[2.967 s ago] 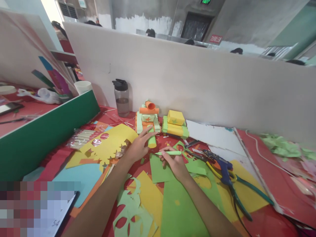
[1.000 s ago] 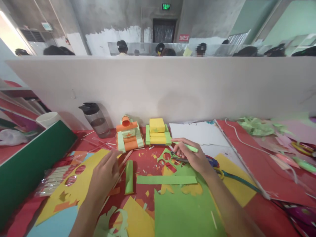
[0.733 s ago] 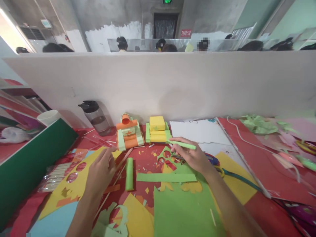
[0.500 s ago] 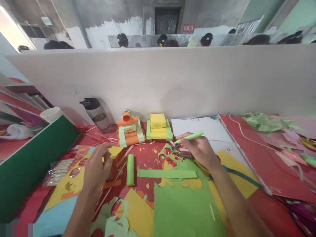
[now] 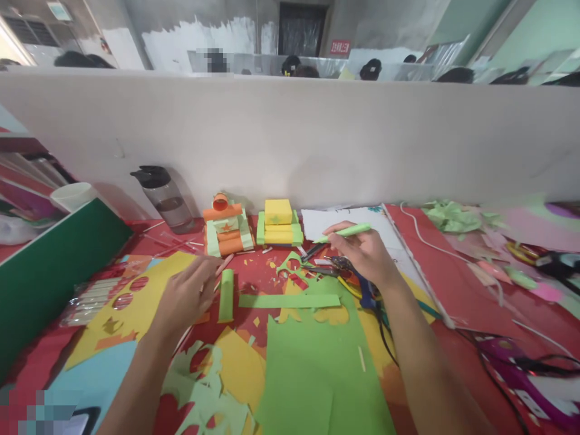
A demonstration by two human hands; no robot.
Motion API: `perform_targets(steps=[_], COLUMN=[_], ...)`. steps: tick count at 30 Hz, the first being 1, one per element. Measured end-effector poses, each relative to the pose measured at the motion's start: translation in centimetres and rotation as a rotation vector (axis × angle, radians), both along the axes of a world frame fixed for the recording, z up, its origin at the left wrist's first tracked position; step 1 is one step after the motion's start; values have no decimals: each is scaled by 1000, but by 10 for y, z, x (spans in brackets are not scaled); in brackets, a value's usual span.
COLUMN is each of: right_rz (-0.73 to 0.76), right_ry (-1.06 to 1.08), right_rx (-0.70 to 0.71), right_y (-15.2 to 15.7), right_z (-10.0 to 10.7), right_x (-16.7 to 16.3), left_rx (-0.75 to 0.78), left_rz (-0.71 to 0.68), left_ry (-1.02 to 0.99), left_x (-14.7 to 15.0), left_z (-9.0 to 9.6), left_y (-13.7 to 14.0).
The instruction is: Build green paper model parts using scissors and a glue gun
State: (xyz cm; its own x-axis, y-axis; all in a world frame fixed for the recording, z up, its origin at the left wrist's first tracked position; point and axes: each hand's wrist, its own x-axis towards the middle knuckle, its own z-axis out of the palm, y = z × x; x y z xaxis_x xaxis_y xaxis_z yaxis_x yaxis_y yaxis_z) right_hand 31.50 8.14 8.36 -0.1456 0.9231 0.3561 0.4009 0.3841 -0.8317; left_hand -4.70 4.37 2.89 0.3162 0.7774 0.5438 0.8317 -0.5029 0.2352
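Note:
My left hand (image 5: pixel 188 293) hovers low over the left side of the work area, fingers loosely bent and apart. Its fingertips are beside an upright-lying green paper roll (image 5: pixel 226 296) and over a thin pinkish stick (image 5: pixel 225 264); no grip on either shows. Between the thumb and fingers of my right hand (image 5: pixel 365 254) is a slim light green pen-shaped tool (image 5: pixel 351 231), its tapered end pointing left. Below that hand lie dark-bladed scissors (image 5: pixel 317 270) and a green paper scrap with holes (image 5: pixel 290 264). A green paper strip (image 5: pixel 290 301) lies in front of the roll.
Two paper models, one orange (image 5: pixel 229 226) and one yellow-green (image 5: pixel 278 222), stand by the partition (image 5: pixel 290 139). A water bottle (image 5: pixel 165 202) is behind left, beside a green board (image 5: pixel 58 284). Green sheets (image 5: pixel 317 362), yellow sheets and scraps cover the red table. A purple glue gun (image 5: pixel 521 374) lies right.
My left hand has moved right, closer to the green paper roll and over the stick. My right hand keeps the green tool, now held flatter and higher. The whole view has shifted slightly.

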Motion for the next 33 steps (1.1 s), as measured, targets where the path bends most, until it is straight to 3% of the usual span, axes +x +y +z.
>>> perform_targets(steps=[5, 7, 9, 15, 25, 33], right_rz=[121, 153, 174, 180, 202, 206], right_ry=[-96, -100, -106, -132, -115, -103], right_rx=[-53, -62, -61, -43, -49, -88], right_y=[-8, -10, -11, -10, -9, -5], right_z=[6, 7, 8, 7, 4, -6], right_x=[-12, -17, -20, -20, -22, -25], left_rx=[-186, -238, -285, -306, -233, -270], left_rz=[-376, -560, -647, -618, -580, -532], left_ry=[176, 233, 279, 337, 442, 470], left_x=[66, 95, 117, 137, 169, 175], left_z=[6, 1, -7, -28, -33, -40], left_y=[-16, -23, -29, -32, -14, -13])
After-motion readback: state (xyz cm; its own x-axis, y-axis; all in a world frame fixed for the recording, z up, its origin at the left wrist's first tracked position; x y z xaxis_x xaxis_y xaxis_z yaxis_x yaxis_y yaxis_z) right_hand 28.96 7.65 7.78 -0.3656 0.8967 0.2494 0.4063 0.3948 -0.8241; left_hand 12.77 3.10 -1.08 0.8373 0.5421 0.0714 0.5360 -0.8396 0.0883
